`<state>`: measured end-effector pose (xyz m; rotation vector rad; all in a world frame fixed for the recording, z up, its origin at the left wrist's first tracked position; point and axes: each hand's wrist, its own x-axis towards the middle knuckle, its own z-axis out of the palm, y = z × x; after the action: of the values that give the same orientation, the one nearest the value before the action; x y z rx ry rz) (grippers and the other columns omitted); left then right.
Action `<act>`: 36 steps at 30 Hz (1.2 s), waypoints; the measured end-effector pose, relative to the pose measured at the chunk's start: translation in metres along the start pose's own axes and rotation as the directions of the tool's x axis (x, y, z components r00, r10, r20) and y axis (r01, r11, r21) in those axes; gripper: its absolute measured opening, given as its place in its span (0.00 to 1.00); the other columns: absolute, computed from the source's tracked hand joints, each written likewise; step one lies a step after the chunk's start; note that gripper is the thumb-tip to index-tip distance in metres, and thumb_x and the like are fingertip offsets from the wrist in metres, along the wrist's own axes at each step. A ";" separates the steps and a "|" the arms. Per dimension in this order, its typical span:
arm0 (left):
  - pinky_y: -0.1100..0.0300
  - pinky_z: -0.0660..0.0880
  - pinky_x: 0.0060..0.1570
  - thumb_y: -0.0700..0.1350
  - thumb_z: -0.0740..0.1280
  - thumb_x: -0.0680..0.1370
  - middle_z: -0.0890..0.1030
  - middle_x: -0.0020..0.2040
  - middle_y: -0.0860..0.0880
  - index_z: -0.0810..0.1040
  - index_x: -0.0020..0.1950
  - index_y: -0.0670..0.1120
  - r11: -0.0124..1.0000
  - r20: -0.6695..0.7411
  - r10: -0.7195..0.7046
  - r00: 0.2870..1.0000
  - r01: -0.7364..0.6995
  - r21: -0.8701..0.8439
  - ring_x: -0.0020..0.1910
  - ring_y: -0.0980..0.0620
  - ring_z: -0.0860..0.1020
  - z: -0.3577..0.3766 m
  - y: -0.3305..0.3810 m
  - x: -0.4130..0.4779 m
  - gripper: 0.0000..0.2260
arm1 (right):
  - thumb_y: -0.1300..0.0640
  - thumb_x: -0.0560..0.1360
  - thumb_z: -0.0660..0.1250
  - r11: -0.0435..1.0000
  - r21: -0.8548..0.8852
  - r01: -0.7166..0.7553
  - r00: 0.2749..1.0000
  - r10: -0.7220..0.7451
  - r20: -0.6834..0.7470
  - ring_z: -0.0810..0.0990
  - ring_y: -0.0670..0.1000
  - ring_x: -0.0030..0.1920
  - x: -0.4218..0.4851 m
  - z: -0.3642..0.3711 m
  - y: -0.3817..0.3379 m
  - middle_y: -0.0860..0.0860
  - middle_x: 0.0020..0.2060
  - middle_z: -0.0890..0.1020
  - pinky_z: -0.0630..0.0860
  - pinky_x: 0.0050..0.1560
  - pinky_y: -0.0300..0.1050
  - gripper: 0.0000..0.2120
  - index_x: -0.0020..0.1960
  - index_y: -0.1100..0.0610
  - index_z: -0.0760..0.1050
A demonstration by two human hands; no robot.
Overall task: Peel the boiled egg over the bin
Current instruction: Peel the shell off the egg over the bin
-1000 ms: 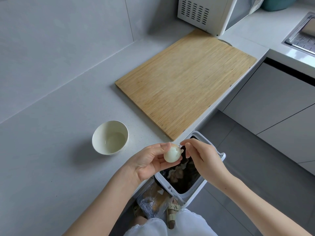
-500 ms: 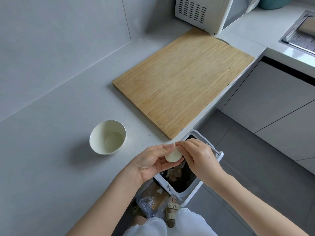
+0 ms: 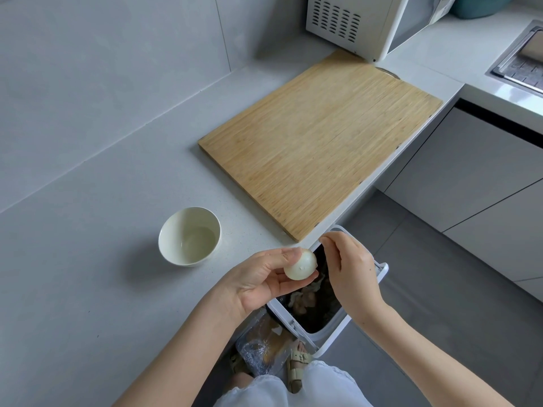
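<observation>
Left hand point(image 3: 258, 279) grips egg point(image 3: 301, 267) above bin point(image 3: 329, 337) rim; right hand point(image 3: 351, 268) just beside

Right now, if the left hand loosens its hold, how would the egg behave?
The egg looks smooth and glossy, so probably slippery. Being round, it would likely roll off the left hand and drop into the open bin below.

Left hand point(image 3: 258, 282) palm up, fingers and thumb cupping egg point(image 3: 300, 268). Right hand point(image 3: 351, 268) just beside, knuckles out, fingertips bunched in pinch. Both forearms bare, angled inward.
</observation>
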<state>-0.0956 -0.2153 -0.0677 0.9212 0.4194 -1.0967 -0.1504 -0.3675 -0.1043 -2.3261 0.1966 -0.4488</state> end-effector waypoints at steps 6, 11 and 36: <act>0.50 0.80 0.51 0.39 0.69 0.69 0.83 0.46 0.38 0.83 0.45 0.35 0.998 0.028 0.006 1.000 -0.005 -0.060 0.51 0.40 0.80 -0.003 -0.001 -0.003 0.09 | 0.67 0.73 0.68 0.998 -0.050 0.031 0.991 -0.024 0.133 0.80 0.51 0.38 -0.003 -0.004 0.011 0.52 0.38 0.84 0.79 0.39 0.47 0.05 0.46 0.60 0.81; 0.49 0.79 0.51 0.38 0.69 0.69 0.82 0.49 0.37 0.80 0.51 0.35 0.993 0.024 0.028 0.999 -0.025 -0.113 0.52 0.39 0.80 -0.007 -0.001 0.000 0.12 | 0.62 0.69 0.72 0.987 -0.156 0.036 0.985 -0.009 0.173 0.83 0.45 0.40 -0.006 -0.012 0.009 0.44 0.38 0.86 0.74 0.38 0.35 0.08 0.44 0.51 0.84; 0.40 0.76 0.52 0.40 0.69 0.69 0.81 0.50 0.36 0.76 0.55 0.34 0.977 -0.002 -0.025 1.000 0.024 -0.211 0.52 0.39 0.80 -0.004 -0.001 0.009 0.16 | 0.50 0.75 0.62 0.990 0.016 0.138 0.989 -0.137 -0.052 0.74 0.47 0.34 -0.004 -0.004 0.016 0.50 0.32 0.79 0.75 0.34 0.43 0.15 0.38 0.59 0.80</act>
<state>-0.0927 -0.2175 -0.0765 0.7326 0.5421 -1.0501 -0.1562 -0.3805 -0.1136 -2.3188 0.0554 -0.5765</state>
